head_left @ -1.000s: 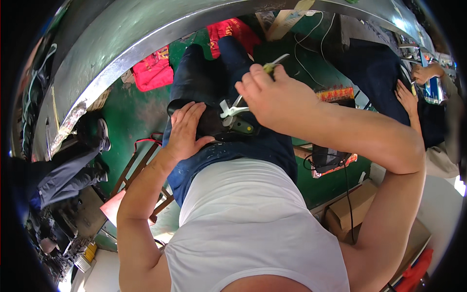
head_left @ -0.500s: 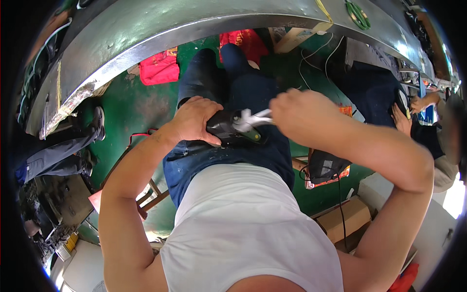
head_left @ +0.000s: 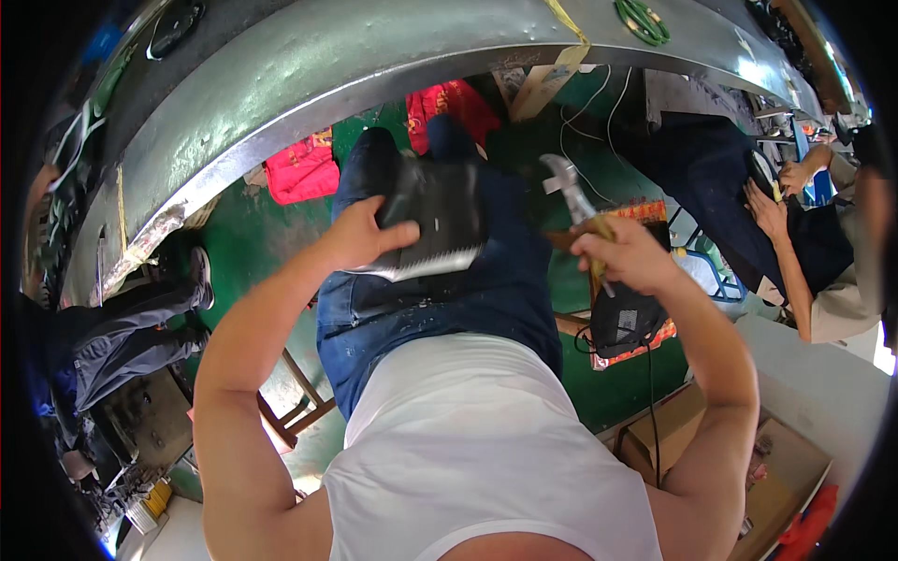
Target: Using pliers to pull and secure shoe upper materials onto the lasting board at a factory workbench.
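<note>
On my lap lies a black, leather-like piece, blurred by motion, with a pale, saw-toothed near edge. It looks like a shoe part, though its exact kind is unclear. My left hand grips its left side, thumb on top and fingers partly hidden. Off to the right, my right hand is closed around the handles of metal pincers with yellowish handles. Their head points up and away, apart from the black piece, and nothing shows in the jaws.
A metal-topped bench curves across the far side above my knees. Red cloth bags lie on the green floor. A black bag rests on a stool at my right. Another person's hands work farther right; someone's legs show left.
My right hand and the pincers have pulled away to the right from the black piece. The piece has turned in my left hand, and its saw-toothed edge now shows.
</note>
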The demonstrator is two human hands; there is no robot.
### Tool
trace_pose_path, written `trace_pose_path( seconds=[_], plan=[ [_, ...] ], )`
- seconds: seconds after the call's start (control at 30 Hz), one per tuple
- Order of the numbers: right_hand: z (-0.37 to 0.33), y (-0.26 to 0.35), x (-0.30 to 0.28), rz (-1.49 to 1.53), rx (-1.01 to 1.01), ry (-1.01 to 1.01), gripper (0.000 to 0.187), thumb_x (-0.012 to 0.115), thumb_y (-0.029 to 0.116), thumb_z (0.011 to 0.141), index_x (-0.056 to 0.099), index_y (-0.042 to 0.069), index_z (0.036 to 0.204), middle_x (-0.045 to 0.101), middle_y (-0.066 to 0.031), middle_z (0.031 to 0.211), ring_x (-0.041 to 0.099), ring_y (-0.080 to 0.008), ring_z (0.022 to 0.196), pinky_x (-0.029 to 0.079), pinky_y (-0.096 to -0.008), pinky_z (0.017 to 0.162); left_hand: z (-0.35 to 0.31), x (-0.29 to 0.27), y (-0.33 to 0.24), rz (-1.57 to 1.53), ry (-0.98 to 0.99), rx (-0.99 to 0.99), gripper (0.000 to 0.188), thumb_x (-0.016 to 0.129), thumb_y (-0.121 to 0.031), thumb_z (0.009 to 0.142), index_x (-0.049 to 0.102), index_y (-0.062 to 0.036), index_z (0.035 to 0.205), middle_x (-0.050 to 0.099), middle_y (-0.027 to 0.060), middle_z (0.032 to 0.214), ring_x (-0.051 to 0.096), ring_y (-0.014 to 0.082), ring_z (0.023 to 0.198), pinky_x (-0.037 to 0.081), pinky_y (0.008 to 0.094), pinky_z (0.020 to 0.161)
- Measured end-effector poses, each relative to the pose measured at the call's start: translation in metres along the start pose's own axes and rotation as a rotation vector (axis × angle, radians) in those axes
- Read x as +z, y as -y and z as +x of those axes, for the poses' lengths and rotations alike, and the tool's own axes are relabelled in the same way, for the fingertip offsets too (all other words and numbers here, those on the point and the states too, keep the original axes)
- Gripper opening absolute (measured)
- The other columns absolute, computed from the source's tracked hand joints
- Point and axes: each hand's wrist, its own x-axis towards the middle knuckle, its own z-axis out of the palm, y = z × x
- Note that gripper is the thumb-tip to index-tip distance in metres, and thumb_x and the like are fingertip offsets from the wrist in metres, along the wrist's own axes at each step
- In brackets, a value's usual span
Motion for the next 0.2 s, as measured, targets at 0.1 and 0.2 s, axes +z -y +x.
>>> trace_pose_path(
  seconds=[0.1,0.2],
  plan=[
    [0.020,-0.032,0.025,0.044,-0.021,0.046,0.026,0.064,0.021,0.093,0.063,0.002,0.111,0.068,-0.0052,0.084,0.064,-0.0121,0.073,0.049,-0.0266,0.063,0.004,0.023,-0.033,-1.356,0.042,-0.470,0.079,0.057,-0.069,0.088,0.060,-0.0014,0.129,0.066,0.0152,0.122,0.065,0.0260,0.106,0.050,0.0389,0.097],
    [0.033,-0.032,0.044,-0.236,-0.113,0.095,0.027,0.064,0.022,0.093,0.063,0.003,0.113,0.067,-0.0065,0.082,0.065,-0.0148,0.073,0.050,-0.0280,0.063,0.016,0.070,-0.029,-1.887,0.197,-0.448,0.081,0.054,-0.074,0.086,0.054,-0.0134,0.140,0.065,0.0144,0.127,0.062,0.0257,0.115,0.046,0.0438,0.103]
  ],
)
